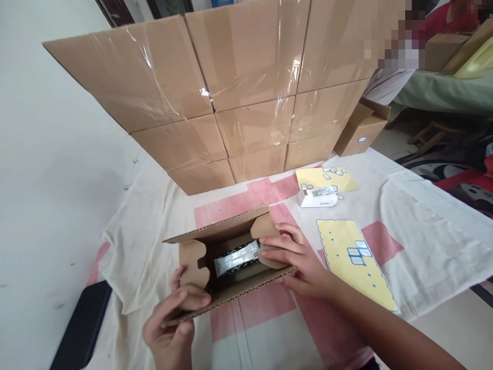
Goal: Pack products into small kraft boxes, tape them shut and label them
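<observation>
Gripping box edges [246,290]; seemingly room beside packet [236,258].

The left hand [177,311] is raised from below, its wrist [171,354] being cut off by the lower frame edge; its thumb [182,333] is set against the bent index finger [188,298] in a pinch; the right forearm [370,313] is extended diagonally from the lower right; the right hand [300,262] is directed leftward, its fingers [279,241] slightly bent and parted, its thumb [290,282] held lower.
</observation>
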Motion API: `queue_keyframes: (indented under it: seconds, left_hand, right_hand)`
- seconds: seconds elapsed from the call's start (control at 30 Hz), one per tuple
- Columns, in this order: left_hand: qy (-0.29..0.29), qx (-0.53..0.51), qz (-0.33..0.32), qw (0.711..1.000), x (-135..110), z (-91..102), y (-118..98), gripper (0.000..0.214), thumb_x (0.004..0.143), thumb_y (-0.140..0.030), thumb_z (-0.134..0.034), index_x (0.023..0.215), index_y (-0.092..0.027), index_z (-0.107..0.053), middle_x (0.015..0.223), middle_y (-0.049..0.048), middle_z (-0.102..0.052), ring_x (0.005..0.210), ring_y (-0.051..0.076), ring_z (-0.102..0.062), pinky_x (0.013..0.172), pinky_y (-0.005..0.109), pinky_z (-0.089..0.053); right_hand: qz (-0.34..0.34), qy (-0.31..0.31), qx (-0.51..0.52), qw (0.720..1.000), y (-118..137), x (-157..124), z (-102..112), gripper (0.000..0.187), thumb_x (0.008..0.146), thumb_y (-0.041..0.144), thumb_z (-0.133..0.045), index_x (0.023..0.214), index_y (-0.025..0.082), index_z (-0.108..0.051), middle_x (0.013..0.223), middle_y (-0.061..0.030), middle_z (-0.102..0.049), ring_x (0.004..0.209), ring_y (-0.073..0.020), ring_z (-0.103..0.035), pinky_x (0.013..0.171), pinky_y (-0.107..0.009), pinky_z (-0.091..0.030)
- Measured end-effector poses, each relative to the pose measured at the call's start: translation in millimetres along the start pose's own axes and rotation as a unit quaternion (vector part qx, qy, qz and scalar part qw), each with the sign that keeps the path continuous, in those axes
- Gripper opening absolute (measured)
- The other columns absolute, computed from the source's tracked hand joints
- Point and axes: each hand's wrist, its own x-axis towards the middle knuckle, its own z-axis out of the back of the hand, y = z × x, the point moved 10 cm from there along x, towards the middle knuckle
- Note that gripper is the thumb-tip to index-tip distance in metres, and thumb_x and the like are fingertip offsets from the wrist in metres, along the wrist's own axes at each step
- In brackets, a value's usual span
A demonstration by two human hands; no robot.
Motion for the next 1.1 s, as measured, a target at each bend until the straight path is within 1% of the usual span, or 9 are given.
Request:
queue_keyframes:
  seconds: [0.13,0.2,0.27,0.33,0.53,0.63,0.77,0.93,1.1]
  left_hand:
    - [-0.076,0.074,0.066,0.992,9.8,7.8,13.4,0.043,0.088,-0.032,-0.069,0.131,-0.035,-0.061,0.117,0.0024,-0.075,0.101,0.022,-0.073,0.108,0.055,-0.051]
    - [-0.064,0.116,0.092,0.987,22.4,2.7,12.0,0.059,0.088,-0.025,-0.065,0.143,-0.04,-0.049,0.163,0.0036,-0.038,0.142,0.029,-0.048,0.11,0.05,-0.051]
    - [0.005,0.152,0.107,0.983,38.6,-12.4,8.2,0.07,0.09,-0.023,-0.055,0.153,-0.046,-0.034,0.173,-0.0042,-0.001,0.158,0.032,-0.015,0.118,0.054,-0.041]
    - [0.075,0.195,0.131,0.969,52.0,-25.5,9.3,0.077,0.091,-0.018,-0.043,0.158,-0.046,-0.019,0.172,-0.0061,0.008,0.159,0.03,-0.001,0.125,0.059,-0.026]
    - [0.157,0.345,0.065,0.923,68.5,-34.4,4.2,0.07,0.091,-0.02,-0.044,0.158,-0.036,-0.029,0.167,0.0037,-0.025,0.158,0.03,-0.012,0.126,0.061,-0.016]
    - [0.166,0.429,0.016,0.888,53.7,-36.2,-1.6,0.049,0.095,-0.023,-0.044,0.14,-0.036,-0.056,0.146,0.0034,-0.058,0.152,0.029,-0.03,0.124,0.063,-0.011]
    - [0.201,0.448,0.03,0.87,25.0,-51.2,-4.2,0.047,0.101,-0.02,-0.031,0.135,-0.036,-0.058,0.145,0.0005,-0.061,0.144,0.025,-0.047,0.122,0.066,-0.003]
    - [0.188,0.529,-0.024,0.827,18.9,-78.7,-30.0,0.055,0.095,-0.049,-0.051,0.146,-0.031,-0.051,0.146,0.0105,-0.06,0.139,0.037,-0.05,0.12,0.071,-0.004]
    - [0.193,0.579,-0.078,0.789,27.2,-105.8,-37.6,0.063,0.09,-0.058,-0.055,0.139,-0.017,-0.06,0.136,0.0209,-0.064,0.125,0.042,-0.059,0.119,0.067,-0.02]
  right_hand:
    - [-0.039,-0.002,0.004,0.999,-11.1,-0.7,-3.6,0.042,0.102,0.049,-0.05,0.133,0.024,-0.061,0.131,-0.0106,-0.066,0.141,-0.0299,-0.037,0.113,-0.052,-0.042]
    - [-0.062,0.002,0.002,0.998,-14.5,-1.8,-6.7,0.046,0.103,0.052,-0.045,0.135,0.022,-0.059,0.13,-0.0133,-0.065,0.14,-0.0309,-0.038,0.112,-0.052,-0.044]
    - [-0.085,-0.003,-0.001,0.996,-16.0,-3.1,-8.8,0.047,0.104,0.049,-0.043,0.139,0.02,-0.054,0.133,-0.0153,-0.061,0.141,-0.0312,-0.037,0.112,-0.052,-0.044]
    - [-0.107,-0.024,0.007,0.994,-17.3,-4.8,-8.2,0.046,0.104,0.041,-0.044,0.144,0.021,-0.047,0.14,-0.0159,-0.055,0.142,-0.0302,-0.038,0.114,-0.051,-0.043]
    - [-0.133,-0.109,0.088,0.981,-28.8,-10.8,5.0,0.057,0.095,0.029,-0.062,0.147,0.028,-0.038,0.148,-0.013,-0.044,0.143,-0.0269,-0.041,0.114,-0.048,-0.044]
    - [-0.127,-0.093,0.083,0.984,-32.4,-8.2,11.6,0.051,0.095,0.03,-0.062,0.142,0.027,-0.045,0.141,-0.0123,-0.053,0.135,-0.026,-0.049,0.107,-0.045,-0.048]
    - [-0.182,-0.174,0.029,0.967,-52.9,-10.6,54.7,0.027,0.101,0.035,-0.05,0.121,0.022,-0.062,0.121,-0.0106,-0.065,0.116,-0.0241,-0.061,0.098,-0.042,-0.051]
    - [-0.377,-0.324,0.013,0.867,-112.8,-50.9,123.1,0.026,0.094,0.044,-0.053,0.096,0.02,-0.065,0.107,-0.008,-0.068,0.099,-0.0221,-0.065,0.082,-0.034,-0.051]
    - [-0.485,-0.38,0.174,0.768,-158.6,-88.8,135.5,0.028,0.079,0.046,-0.06,0.09,0.021,-0.06,0.106,-0.0072,-0.069,0.086,-0.0192,-0.069,0.067,-0.028,-0.05]
